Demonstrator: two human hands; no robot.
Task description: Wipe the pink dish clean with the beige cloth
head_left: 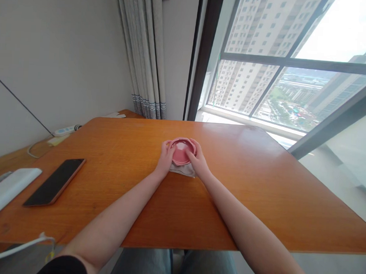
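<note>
A small round pink bowl [180, 153] is held between my two hands over the middle of the wooden table. My left hand [165, 156] grips its left rim, the thumb at the near inner side. On the opposite rim my right hand [199, 158] is closed, its thumb reaching over the edge into the bowl. Beneath the bowl lies a folded greyish cloth [184, 170], mostly covered, with its near edge showing. The fingers behind the bowl are partly hidden.
A dark-screened phone [55, 182] lies on the table [260, 191] at the left, beside a white flat device [7, 190]. A white cable [15, 248] crosses the near left corner. Behind the left edge sits a power strip [66, 130]. Windows are at the right.
</note>
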